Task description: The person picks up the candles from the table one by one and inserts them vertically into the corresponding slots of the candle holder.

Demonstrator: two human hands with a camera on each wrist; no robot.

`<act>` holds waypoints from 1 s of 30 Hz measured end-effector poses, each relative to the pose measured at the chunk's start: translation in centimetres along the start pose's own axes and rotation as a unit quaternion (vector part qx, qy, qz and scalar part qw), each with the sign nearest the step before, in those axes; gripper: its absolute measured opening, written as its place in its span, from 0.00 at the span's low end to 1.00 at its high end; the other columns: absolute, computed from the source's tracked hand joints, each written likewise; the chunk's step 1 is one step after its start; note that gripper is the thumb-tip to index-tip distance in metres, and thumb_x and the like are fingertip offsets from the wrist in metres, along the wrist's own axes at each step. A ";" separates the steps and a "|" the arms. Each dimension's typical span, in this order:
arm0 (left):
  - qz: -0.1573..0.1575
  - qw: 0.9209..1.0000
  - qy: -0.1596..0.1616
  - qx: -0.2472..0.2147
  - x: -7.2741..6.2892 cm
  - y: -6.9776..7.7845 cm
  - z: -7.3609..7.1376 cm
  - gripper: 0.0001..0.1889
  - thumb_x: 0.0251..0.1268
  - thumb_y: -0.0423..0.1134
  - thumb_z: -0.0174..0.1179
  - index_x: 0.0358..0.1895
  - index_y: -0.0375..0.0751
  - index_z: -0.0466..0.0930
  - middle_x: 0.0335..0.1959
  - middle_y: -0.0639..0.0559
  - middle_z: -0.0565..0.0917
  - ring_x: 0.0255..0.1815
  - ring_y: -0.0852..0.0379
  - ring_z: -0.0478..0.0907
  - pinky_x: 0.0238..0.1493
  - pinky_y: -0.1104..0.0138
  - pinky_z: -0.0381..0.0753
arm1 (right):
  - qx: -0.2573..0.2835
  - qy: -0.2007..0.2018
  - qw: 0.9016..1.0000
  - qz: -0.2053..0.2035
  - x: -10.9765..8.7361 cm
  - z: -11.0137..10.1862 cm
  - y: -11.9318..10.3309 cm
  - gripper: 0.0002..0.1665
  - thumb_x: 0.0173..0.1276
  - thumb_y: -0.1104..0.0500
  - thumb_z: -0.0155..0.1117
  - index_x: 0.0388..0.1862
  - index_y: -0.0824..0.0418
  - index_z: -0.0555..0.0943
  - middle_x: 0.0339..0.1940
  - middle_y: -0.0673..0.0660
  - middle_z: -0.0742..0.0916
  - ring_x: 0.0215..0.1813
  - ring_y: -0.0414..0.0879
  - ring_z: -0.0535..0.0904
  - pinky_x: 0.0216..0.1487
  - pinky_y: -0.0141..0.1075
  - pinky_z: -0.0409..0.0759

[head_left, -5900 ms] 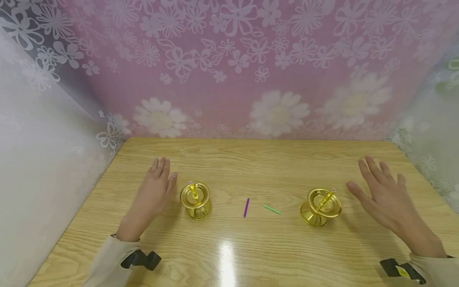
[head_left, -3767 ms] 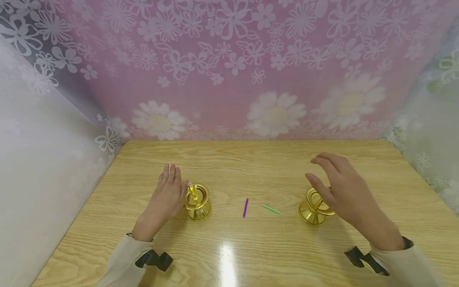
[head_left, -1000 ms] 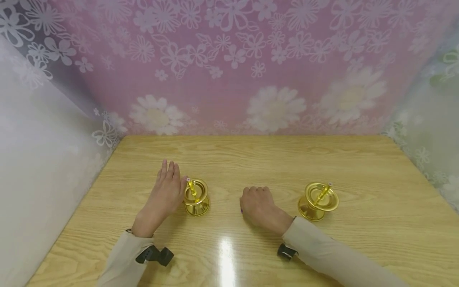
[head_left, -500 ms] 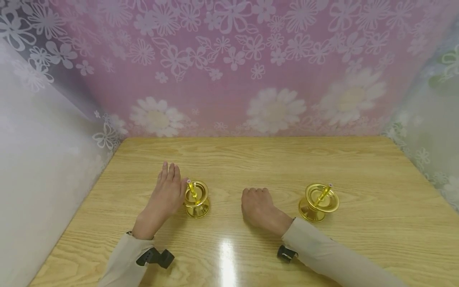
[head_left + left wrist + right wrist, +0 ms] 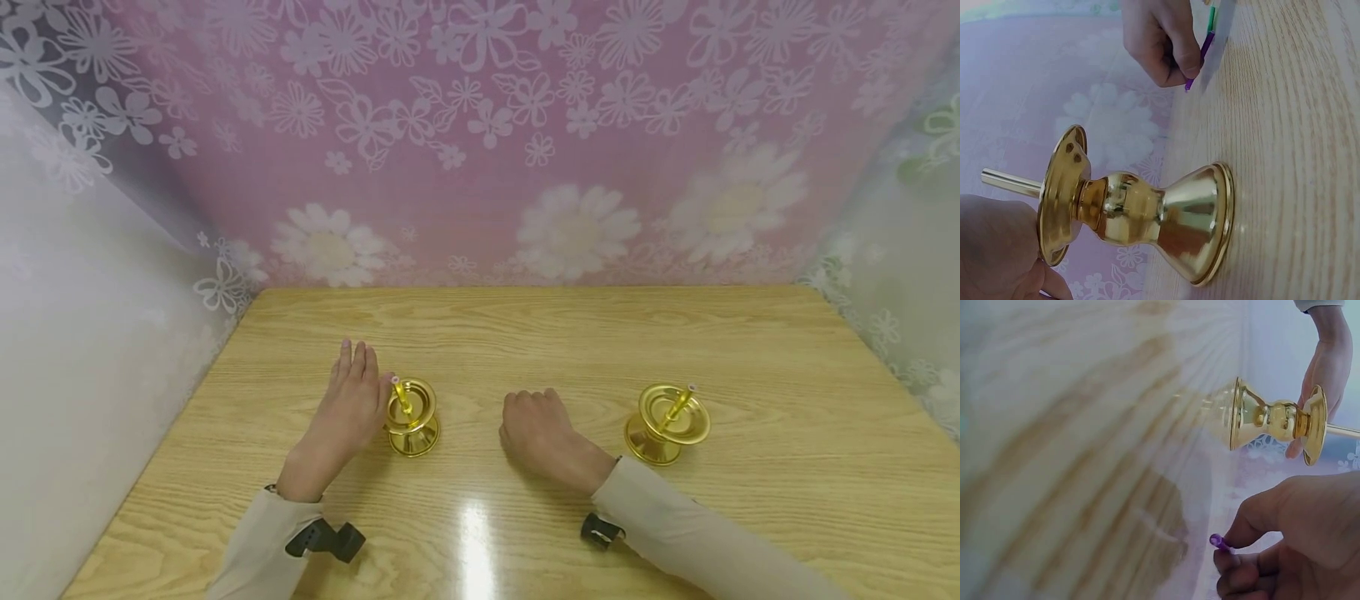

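Note:
Between two golden candle holders, my right hand (image 5: 538, 429) is low over the table with its fingers curled. Its thumb and forefinger pinch a thin purple stick (image 5: 1200, 57), whose end (image 5: 1216, 540) shows in the right wrist view. A thin green stick (image 5: 1211, 20) is just beyond it in the left wrist view; in the head view my right hand hides both sticks. My left hand (image 5: 341, 417), fingers extended, is beside the left candle holder (image 5: 412, 429), its thumb at the dish rim. I cannot tell whether the thumb touches it. The holder's tube (image 5: 1011, 182) points up.
The right candle holder (image 5: 656, 442) stands to the right of my right forearm, its tube leaning right. Both holders rest on a wooden table (image 5: 480, 342). Flower-patterned cloth (image 5: 450, 200) rises behind the table and at both sides.
My right hand has come from beyond the right candle holder to the middle and now pinches the purple stick. Earlier, my left hand moved right to the left holder; it has stayed there since.

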State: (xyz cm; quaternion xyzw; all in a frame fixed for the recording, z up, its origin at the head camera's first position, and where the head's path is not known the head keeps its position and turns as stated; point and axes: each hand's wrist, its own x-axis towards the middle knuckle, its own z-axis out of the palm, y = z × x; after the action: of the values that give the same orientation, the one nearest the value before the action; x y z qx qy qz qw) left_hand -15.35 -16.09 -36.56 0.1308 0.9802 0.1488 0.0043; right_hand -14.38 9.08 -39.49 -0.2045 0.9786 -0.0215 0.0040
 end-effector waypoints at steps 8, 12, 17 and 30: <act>0.007 1.000 0.013 0.003 0.1 0.1 0.0 0.31 0.80 0.44 0.33 0.69 0.14 0.48 0.71 0.21 0.49 0.74 0.29 0.35 0.72 0.41 0.44 | 0.009 0.085 0.995 -0.046 0.2 0.0 0.2 0.18 0.62 0.67 0.56 0.14 0.60 0.66 0.13 0.52 0.70 0.19 0.42 0.61 0.22 0.36 0.67; 0.008 1.000 0.016 0.005 0.1 0.0 0.1 0.31 0.80 0.43 0.33 0.68 0.14 0.49 0.71 0.21 0.49 0.74 0.29 0.36 0.71 0.42 0.45 | 0.011 0.131 0.989 -0.065 0.2 0.1 0.2 0.19 0.60 0.67 0.58 0.13 0.58 0.63 0.13 0.50 0.66 0.18 0.40 0.57 0.17 0.33 0.62; 0.004 1.000 0.011 0.004 0.0 0.0 0.1 0.31 0.81 0.44 0.33 0.69 0.14 0.48 0.71 0.21 0.49 0.75 0.29 0.35 0.72 0.42 0.44 | 0.047 0.152 0.985 -0.063 0.2 0.0 0.0 0.22 0.61 0.66 0.58 0.13 0.56 0.61 0.12 0.47 0.63 0.18 0.38 0.55 0.13 0.29 0.56; 0.015 1.000 0.017 0.021 -0.1 0.1 -0.1 0.31 0.80 0.43 0.33 0.68 0.13 0.49 0.71 0.20 0.48 0.75 0.29 0.36 0.72 0.42 0.44 | 0.073 0.192 0.976 -0.066 0.0 -0.7 -0.3 0.23 0.62 0.62 0.62 0.12 0.52 0.64 0.11 0.44 0.63 0.17 0.35 0.55 0.13 0.26 0.52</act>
State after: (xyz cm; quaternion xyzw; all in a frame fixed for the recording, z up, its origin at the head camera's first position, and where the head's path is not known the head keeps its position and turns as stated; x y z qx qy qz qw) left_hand -15.26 -16.04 -36.45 0.1426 0.9810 0.1300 -0.0173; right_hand -14.29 8.86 -38.79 -0.2599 0.9413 -0.1316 -0.1705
